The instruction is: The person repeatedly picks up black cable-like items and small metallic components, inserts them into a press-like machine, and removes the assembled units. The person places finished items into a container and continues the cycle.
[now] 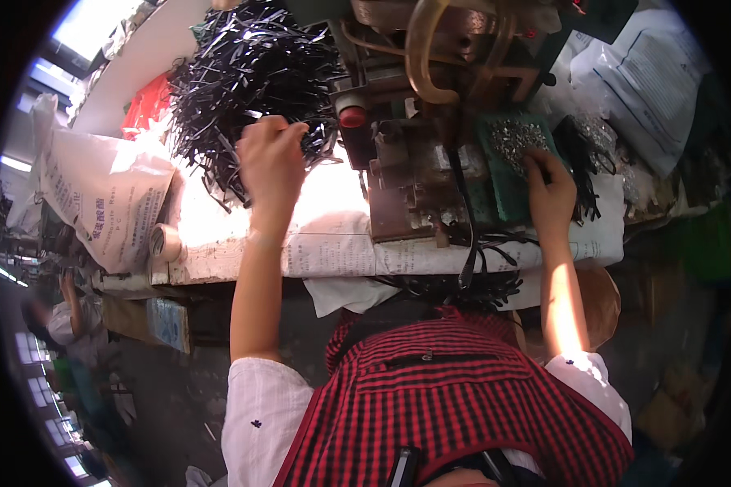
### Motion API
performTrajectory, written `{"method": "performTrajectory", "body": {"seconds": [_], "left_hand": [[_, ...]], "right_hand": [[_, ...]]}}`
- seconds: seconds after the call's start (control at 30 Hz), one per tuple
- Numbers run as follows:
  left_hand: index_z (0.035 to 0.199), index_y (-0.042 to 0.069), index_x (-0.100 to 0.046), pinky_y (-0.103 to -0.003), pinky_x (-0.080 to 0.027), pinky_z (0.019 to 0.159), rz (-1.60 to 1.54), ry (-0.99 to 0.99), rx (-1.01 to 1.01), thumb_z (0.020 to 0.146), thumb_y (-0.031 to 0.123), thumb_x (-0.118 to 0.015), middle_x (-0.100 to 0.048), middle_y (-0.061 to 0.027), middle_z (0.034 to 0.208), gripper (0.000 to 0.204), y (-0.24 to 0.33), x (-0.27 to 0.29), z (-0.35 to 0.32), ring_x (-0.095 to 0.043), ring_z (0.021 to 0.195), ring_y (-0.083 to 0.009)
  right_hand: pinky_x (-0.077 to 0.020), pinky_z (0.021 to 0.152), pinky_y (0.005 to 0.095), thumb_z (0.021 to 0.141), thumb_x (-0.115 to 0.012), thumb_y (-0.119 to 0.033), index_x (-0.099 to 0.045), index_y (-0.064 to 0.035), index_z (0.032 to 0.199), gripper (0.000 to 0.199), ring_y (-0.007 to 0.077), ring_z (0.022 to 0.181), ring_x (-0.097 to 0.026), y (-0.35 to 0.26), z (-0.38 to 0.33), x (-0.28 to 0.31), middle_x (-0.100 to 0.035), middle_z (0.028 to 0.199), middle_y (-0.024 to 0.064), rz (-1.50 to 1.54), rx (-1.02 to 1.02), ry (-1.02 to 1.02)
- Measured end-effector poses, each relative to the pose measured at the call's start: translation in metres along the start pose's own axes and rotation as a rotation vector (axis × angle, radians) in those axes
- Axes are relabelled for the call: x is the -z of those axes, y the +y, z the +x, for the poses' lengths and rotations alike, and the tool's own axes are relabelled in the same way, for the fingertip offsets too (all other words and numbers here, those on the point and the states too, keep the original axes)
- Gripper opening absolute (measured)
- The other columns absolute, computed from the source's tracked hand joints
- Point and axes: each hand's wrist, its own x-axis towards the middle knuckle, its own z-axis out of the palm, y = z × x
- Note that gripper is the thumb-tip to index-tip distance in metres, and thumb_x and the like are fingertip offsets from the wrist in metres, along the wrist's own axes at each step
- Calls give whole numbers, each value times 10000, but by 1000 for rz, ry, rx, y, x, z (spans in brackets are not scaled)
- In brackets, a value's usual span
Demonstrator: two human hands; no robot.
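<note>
My left hand is raised at the near edge of a large heap of black strips. Its fingers are curled in, and whatever they may hold is hidden. On the other side, my right hand reaches to a green tray of small shiny metal pieces. Thumb and fingertips meet at the edge of these pieces; anything between them is too small to name. Between my hands stands a metal bench machine. A black strap runs down its front and hangs over the table edge.
A red button sits on the machine's left side. White printed sacks and a tape roll are at the left. More black strips and a white plastic bag lie at the right. Another person is at far left.
</note>
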Motion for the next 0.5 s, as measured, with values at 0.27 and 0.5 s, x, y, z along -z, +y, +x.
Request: {"method": "performTrajectory", "body": {"seconds": [0.27, 0.5], "left_hand": [[897, 66, -749, -300, -541, 699, -225, 88, 202, 845, 27, -791, -713, -73, 888, 78, -4, -15, -28, -680, 751, -211], [981, 68, -679, -408, -539, 705, -140, -155, 392, 938, 78, -676, -670, -101, 917, 44, -37, -8, -100, -667, 831, -325]], "right_hand": [[-529, 866, 339, 922, -716, -58, -749, -29, 1062, 146, 253, 908, -709, 22, -38, 43, -749, 981, 114, -200, -32, 100], [-534, 880, 367, 906, -720, -13, -751, -17, 1049, 147, 265, 950, -702, 37, -61, 77, -750, 1021, 109, -196, -20, 160]]}}
